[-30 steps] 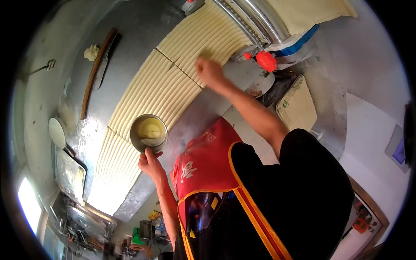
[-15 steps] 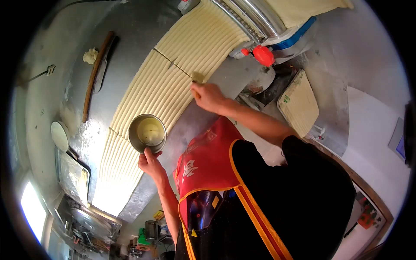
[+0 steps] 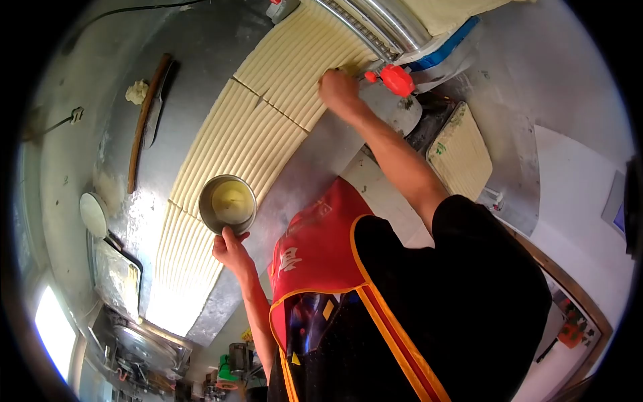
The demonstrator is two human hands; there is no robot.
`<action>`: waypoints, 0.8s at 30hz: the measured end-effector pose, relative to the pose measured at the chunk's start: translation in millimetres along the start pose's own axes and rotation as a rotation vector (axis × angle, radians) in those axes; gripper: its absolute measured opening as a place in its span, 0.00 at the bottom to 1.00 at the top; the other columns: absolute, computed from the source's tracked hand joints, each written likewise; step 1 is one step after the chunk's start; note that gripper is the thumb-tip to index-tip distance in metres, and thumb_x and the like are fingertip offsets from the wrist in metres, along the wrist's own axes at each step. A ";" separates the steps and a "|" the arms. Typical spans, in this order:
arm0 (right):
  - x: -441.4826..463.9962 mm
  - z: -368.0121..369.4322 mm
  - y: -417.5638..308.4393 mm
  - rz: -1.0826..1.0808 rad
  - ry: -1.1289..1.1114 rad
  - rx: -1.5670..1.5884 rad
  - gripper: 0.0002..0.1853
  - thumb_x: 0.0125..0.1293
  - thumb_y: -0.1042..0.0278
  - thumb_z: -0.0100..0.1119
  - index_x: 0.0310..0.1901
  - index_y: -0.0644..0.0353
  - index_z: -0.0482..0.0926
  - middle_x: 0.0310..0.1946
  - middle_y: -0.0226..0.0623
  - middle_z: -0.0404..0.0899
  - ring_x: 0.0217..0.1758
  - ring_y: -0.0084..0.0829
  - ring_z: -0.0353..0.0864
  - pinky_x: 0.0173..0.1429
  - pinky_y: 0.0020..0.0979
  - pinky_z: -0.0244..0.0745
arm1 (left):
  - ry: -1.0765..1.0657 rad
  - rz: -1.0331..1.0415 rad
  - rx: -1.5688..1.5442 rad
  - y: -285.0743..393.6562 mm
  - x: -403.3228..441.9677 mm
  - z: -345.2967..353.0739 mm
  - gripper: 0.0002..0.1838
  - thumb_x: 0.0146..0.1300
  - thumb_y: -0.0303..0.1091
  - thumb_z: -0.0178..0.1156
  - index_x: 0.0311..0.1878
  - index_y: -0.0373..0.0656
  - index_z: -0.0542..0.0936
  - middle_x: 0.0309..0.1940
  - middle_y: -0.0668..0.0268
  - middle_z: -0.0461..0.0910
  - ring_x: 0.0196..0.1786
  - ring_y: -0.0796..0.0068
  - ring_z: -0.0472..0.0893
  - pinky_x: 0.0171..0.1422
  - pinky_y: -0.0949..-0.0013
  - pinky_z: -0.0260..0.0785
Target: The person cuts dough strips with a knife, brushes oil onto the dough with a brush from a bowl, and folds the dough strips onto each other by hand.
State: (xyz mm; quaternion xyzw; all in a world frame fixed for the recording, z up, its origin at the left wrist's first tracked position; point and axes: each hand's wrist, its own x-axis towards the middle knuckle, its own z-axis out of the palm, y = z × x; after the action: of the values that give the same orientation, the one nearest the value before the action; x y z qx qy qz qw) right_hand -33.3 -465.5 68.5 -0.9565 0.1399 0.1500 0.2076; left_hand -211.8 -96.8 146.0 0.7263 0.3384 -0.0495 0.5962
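Observation:
My left hand (image 3: 232,250) is closed on the rim of a round metal bowl (image 3: 209,213), with pale yellow liquid (image 3: 231,201) inside. The bowl is above long strips of dough (image 3: 228,144) laid side by side on the metal table. Farther up, my right hand (image 3: 339,90) is closed around a brush, mostly hidden by the fingers; its yellowish bristles (image 3: 351,68) show just past them. They are at the right edge of the strips, close to the roller machine (image 3: 400,25). Cuts run across the strips in two places.
A red knob (image 3: 398,80) juts from the machine near my right forearm. On the left lie a long wooden-handled blade (image 3: 144,127), a lump of dough (image 3: 136,92) and a round white-faced pan (image 3: 94,214). A tray of dough (image 3: 460,154) sits at the right.
My right hand has moved up and to the right with the brush, from the cut in the strips toward the machine. My left hand and the bowl have hardly moved.

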 end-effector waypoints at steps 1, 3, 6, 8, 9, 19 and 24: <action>-14.7 15.0 -4.9 0.000 0.002 0.003 0.11 0.64 0.67 0.55 0.31 0.65 0.82 0.26 0.53 0.83 0.32 0.55 0.85 0.37 0.50 0.80 | -0.010 0.002 0.018 1.9 1.2 0.0 0.15 0.70 0.31 0.54 0.30 0.28 0.78 0.25 0.61 0.81 0.22 0.75 0.80 0.30 0.72 0.78; -67.0 48.1 -33.6 -0.185 -0.026 -0.006 0.08 0.61 0.69 0.58 0.33 0.64 0.84 0.28 0.54 0.84 0.34 0.51 0.87 0.40 0.50 0.81 | 0.007 0.018 -0.023 1.3 4.6 4.0 0.15 0.70 0.31 0.54 0.30 0.28 0.78 0.25 0.61 0.81 0.22 0.75 0.80 0.29 0.72 0.77; -129.9 53.4 -57.5 -0.280 -0.293 0.310 0.09 0.61 0.67 0.57 0.34 0.61 0.84 0.30 0.54 0.84 0.34 0.55 0.85 0.42 0.48 0.80 | 0.028 0.007 -0.028 4.5 0.5 2.2 0.15 0.70 0.31 0.54 0.31 0.28 0.78 0.25 0.60 0.81 0.22 0.74 0.80 0.29 0.71 0.77; -139.6 65.8 -37.8 -0.425 -0.139 0.537 0.10 0.63 0.64 0.60 0.39 0.60 0.85 0.27 0.46 0.86 0.30 0.46 0.86 0.37 0.42 0.81 | 0.032 -0.006 -0.013 4.8 1.8 5.7 0.15 0.70 0.31 0.54 0.31 0.29 0.78 0.25 0.60 0.81 0.22 0.74 0.80 0.29 0.71 0.77; -134.5 46.6 -27.3 -0.262 -0.301 0.680 0.11 0.64 0.63 0.63 0.43 0.58 0.85 0.27 0.41 0.85 0.29 0.38 0.86 0.34 0.38 0.80 | 0.019 -0.004 -0.012 3.3 2.1 4.0 0.15 0.70 0.31 0.54 0.31 0.29 0.78 0.25 0.60 0.81 0.22 0.74 0.80 0.29 0.71 0.77; -85.5 43.5 52.0 -0.255 0.285 0.327 0.05 0.60 0.73 0.61 0.37 0.51 0.79 0.29 0.40 0.83 0.31 0.47 0.83 0.34 0.40 0.77 | -0.008 -0.022 0.004 -0.7 2.0 3.9 0.15 0.71 0.31 0.53 0.31 0.28 0.78 0.24 0.61 0.81 0.23 0.76 0.80 0.29 0.72 0.78; -101.7 81.7 -44.7 -0.493 0.046 0.491 0.04 0.57 0.72 0.61 0.31 0.53 0.74 0.23 0.38 0.81 0.25 0.48 0.80 0.31 0.44 0.75 | -0.033 0.002 -0.041 -1.6 4.2 7.5 0.16 0.71 0.31 0.52 0.34 0.26 0.80 0.26 0.61 0.81 0.26 0.77 0.80 0.30 0.70 0.80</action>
State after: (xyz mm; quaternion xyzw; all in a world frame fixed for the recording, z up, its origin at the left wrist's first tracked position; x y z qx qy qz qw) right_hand -130.4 -369.6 48.5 -0.8862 -0.0585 0.0355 0.4582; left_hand -207.0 -101.6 140.5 0.7133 0.3289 -0.0538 0.6166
